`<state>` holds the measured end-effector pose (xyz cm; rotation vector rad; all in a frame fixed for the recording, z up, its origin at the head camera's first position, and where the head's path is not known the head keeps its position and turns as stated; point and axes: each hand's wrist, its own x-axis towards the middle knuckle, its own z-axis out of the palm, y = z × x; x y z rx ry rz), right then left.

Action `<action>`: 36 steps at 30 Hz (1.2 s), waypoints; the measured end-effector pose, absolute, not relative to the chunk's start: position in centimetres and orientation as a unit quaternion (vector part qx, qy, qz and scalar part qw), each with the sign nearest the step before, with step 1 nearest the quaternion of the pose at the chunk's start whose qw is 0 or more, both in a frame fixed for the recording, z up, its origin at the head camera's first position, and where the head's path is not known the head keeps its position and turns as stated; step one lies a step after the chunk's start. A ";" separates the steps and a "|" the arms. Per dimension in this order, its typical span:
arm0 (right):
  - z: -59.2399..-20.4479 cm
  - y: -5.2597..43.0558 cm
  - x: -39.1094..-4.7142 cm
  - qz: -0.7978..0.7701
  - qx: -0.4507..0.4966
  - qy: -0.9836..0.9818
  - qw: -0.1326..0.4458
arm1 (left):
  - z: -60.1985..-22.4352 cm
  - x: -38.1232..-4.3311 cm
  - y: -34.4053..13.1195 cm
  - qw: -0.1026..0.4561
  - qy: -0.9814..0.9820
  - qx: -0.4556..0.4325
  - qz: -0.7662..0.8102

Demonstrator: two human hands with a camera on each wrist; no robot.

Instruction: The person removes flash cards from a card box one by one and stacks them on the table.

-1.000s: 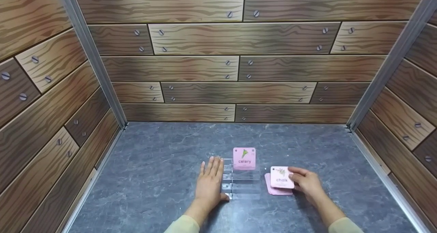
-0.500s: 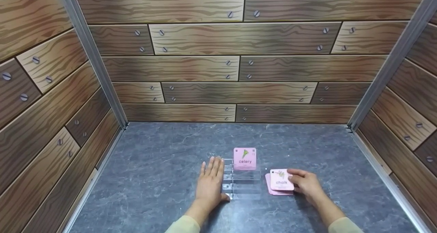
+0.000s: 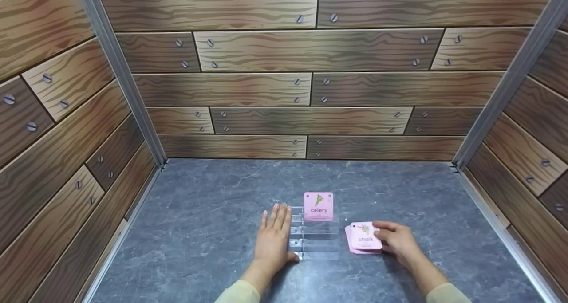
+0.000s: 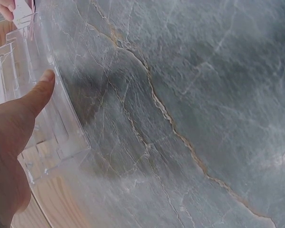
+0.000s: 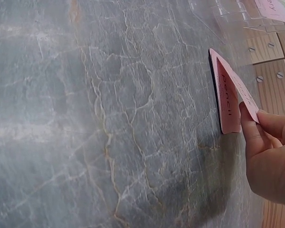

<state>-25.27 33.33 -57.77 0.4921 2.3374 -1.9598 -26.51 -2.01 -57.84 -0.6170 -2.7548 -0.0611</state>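
Note:
A clear tiered card stand [image 3: 320,245] sits mid-table in the head view, with a pink "celery" card [image 3: 318,206] upright in its rear tier. Flat along the stand's left side lies my left hand [image 3: 271,242], fingers straight; in the left wrist view its thumb [image 4: 40,92] touches the clear plastic. My right hand [image 3: 399,240] pinches the right edge of a pink "chalk" card [image 3: 364,236]. That card is tilted up over a small card stack [image 3: 361,251] right of the stand. The right wrist view shows a "pencil" card [image 5: 226,102] on top of the stack beneath it.
The grey marbled tabletop [image 3: 213,196] is enclosed by wood-print walls [image 3: 257,121] at the back and both sides. Metal strips [image 3: 122,68] run along the corners.
The right hand has lowered the "chalk" card slightly toward the stack, drawing it a little nearer the person. The left hand and the stand have stayed in place.

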 end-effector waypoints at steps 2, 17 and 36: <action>-57.8 33.3 -25.3 -0.634 0.164 0.755 0.025 | -57.8 -26.5 -2.0 0.156 -0.964 -0.215 -0.023; -57.8 33.0 -25.5 -0.584 0.161 0.795 -0.007 | -57.8 -26.5 -2.0 0.162 -0.963 -0.215 -0.014; -57.9 33.0 -25.3 -0.482 0.157 0.860 -0.061 | -57.9 -26.5 -2.1 0.168 -0.960 -0.223 -0.030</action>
